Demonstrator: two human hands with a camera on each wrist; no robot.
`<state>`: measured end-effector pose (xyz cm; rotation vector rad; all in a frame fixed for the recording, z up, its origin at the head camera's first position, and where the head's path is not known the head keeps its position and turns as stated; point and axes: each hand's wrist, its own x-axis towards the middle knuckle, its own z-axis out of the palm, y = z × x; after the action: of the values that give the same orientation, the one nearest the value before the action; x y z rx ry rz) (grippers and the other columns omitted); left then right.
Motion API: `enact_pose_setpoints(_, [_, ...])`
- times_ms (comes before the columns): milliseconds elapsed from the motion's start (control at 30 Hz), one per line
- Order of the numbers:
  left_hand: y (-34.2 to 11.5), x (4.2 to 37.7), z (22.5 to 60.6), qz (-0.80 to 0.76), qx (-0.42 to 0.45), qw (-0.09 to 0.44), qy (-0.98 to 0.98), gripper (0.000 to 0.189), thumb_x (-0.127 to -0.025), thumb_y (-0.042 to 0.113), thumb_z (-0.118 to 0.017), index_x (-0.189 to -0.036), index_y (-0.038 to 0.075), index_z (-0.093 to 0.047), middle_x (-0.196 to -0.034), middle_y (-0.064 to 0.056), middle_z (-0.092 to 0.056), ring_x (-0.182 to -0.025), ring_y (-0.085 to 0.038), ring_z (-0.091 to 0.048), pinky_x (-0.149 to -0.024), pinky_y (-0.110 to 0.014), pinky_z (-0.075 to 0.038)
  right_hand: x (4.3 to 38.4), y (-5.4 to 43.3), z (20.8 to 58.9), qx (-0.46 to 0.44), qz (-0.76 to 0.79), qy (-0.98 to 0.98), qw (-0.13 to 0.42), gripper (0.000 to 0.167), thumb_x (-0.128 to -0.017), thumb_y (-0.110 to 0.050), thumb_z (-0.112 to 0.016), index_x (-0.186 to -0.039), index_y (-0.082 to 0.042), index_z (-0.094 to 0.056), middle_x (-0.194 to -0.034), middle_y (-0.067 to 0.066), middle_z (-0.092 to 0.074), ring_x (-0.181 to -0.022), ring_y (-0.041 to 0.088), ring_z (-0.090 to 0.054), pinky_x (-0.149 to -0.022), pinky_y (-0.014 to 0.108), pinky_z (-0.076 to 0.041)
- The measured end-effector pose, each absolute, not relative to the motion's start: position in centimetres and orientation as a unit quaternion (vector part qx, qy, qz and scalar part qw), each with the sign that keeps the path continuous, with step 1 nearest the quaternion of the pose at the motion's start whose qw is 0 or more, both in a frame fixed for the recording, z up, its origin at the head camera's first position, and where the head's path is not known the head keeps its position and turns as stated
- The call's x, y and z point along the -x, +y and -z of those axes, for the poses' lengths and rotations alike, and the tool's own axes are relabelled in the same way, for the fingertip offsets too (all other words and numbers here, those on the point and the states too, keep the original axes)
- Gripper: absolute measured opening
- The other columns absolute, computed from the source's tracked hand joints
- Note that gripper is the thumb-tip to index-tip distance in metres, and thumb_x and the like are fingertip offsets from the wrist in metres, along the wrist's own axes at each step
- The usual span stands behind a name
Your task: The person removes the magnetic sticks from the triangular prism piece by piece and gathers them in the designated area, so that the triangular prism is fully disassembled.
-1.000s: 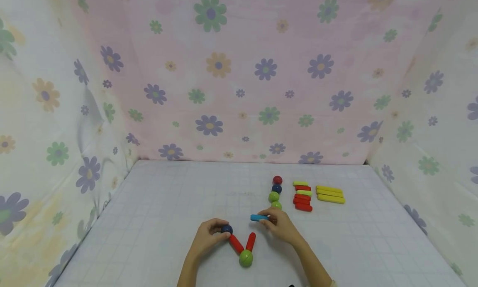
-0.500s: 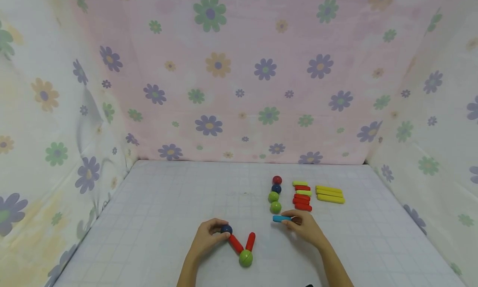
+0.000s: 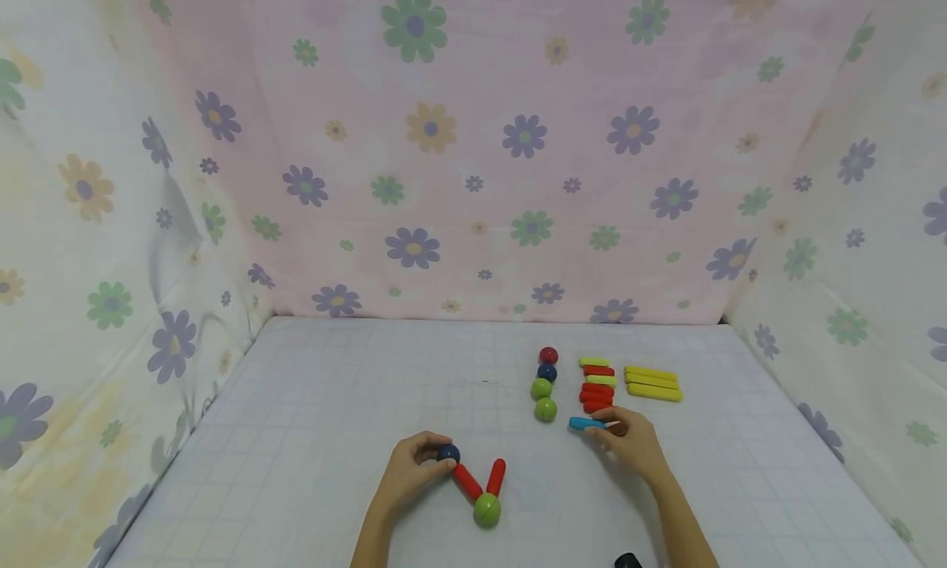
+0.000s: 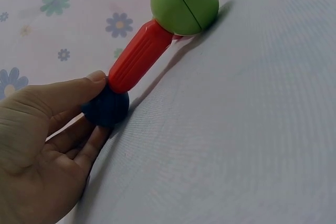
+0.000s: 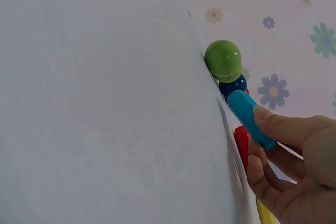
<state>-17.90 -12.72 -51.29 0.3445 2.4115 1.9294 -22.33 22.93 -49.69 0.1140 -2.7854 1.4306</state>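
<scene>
Between thumb and fingers, my left hand (image 3: 411,469) holds a dark blue ball (image 4: 107,107). A red rod (image 4: 140,56) joins that ball to a green ball (image 3: 487,510). From the green ball a second red rod (image 3: 496,477) sticks out, forming a V on the table. My right hand (image 3: 635,446) pinches a light blue rod (image 5: 249,118) just in front of the stack of short rods. Near that hand, to its left, a row of balls ends in a green ball (image 3: 546,409).
The ball row continues back through another green ball (image 3: 542,388) and a dark blue ball (image 3: 547,372) to a red ball (image 3: 548,355). Short red and yellow-green rods (image 3: 598,389) lie beside it, with yellow rods (image 3: 653,384) farther right. A dark object (image 3: 628,561) shows at the bottom edge.
My right hand has moved rightward with the light blue rod, from beside the ball row to the front of the short rods. My left hand and the V have stayed put.
</scene>
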Motion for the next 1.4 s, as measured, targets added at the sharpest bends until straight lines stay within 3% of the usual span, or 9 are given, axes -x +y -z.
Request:
enact_pose_setpoints(333, [-12.3,17.3,49.8,-0.605,-0.101,0.018,0.79,0.031,-0.082,0.004,-0.07,-0.107,-0.011,-0.061,-0.106,-0.023,-0.062,-0.096,-0.034,-0.062,-0.087,-0.04,-0.049,22.7,24.1,50.3,-0.009,-0.436,-0.9,0.017,0.029,-0.086,-0.02,-0.069,-0.107,-0.002,-0.064,-0.106,0.014,-0.064,-0.091,0.024,-0.06,-0.076,0.026,-0.05])
enact_pose_setpoints(567, [-12.6,17.8,51.0,-0.608,-0.102,0.015,0.787,0.033,-0.081,0.011,-0.073,-0.107,-0.006,-0.063,-0.106,-0.016,-0.064,-0.096,-0.026,-0.063,-0.086,-0.031,-0.05,23.1,24.0,50.3,-0.008,-0.419,-0.907,0.042,0.026,-0.086,-0.015,-0.068,-0.105,0.001,-0.063,-0.103,0.016,-0.064,-0.091,0.028,-0.061,-0.075,0.027,-0.051])
enact_pose_setpoints(733, [-12.6,17.8,51.2,-0.613,-0.104,0.015,0.783,0.034,-0.08,0.012,-0.073,-0.107,-0.006,-0.063,-0.106,-0.017,-0.064,-0.095,-0.027,-0.062,-0.086,-0.031,-0.05,23.1,23.9,50.4,0.004,-0.407,-0.912,0.051,0.026,-0.085,-0.014,-0.069,-0.104,0.003,-0.062,-0.1,0.018,-0.064,-0.087,0.028,-0.061,-0.075,0.032,-0.052])
enact_pose_setpoints(967, [-12.2,17.4,50.4,-0.597,-0.096,0.012,0.796,0.031,-0.081,0.006,-0.071,-0.107,-0.009,-0.062,-0.105,-0.02,-0.063,-0.094,-0.031,-0.062,-0.087,-0.038,-0.05,22.7,23.7,50.0,0.016,-0.408,-0.912,0.052,0.03,-0.085,-0.011,-0.068,-0.109,0.004,-0.056,-0.1,0.019,-0.06,-0.085,0.027,-0.058,-0.069,0.022,-0.049])
enact_pose_setpoints(1100, [-12.0,17.4,50.1,-0.591,-0.095,0.007,0.801,0.029,-0.081,0.004,-0.07,-0.105,-0.01,-0.062,-0.104,-0.021,-0.063,-0.094,-0.033,-0.061,-0.087,-0.04,-0.049,22.4,23.2,49.8,0.015,-0.408,-0.909,0.081,0.031,-0.084,-0.007,-0.068,-0.108,0.004,-0.053,-0.095,0.018,-0.055,-0.08,0.025,-0.054,-0.065,0.018,-0.046])
enact_pose_setpoints(1267, [-12.3,17.7,50.7,-0.601,-0.096,0.004,0.793,0.031,-0.081,0.01,-0.072,-0.106,-0.005,-0.063,-0.104,-0.015,-0.064,-0.094,-0.026,-0.062,-0.086,-0.031,-0.05,21.9,21.1,49.6,-0.026,-0.423,-0.896,0.136,0.025,-0.082,-0.005,-0.07,-0.099,0.002,-0.054,-0.084,0.011,-0.055,-0.07,0.015,-0.052,-0.059,0.017,-0.045])
enact_pose_setpoints(1400, [-12.3,17.9,51.3,-0.615,-0.097,0.001,0.782,0.033,-0.079,0.011,-0.073,-0.106,-0.005,-0.063,-0.104,-0.016,-0.064,-0.094,-0.027,-0.062,-0.085,-0.029,-0.051,21.3,18.9,49.1,-0.082,-0.483,-0.869,0.077,0.022,-0.083,-0.006,-0.069,-0.099,0.002,-0.056,-0.08,0.006,-0.055,-0.059,0.011,-0.052,-0.053,0.018,-0.046])
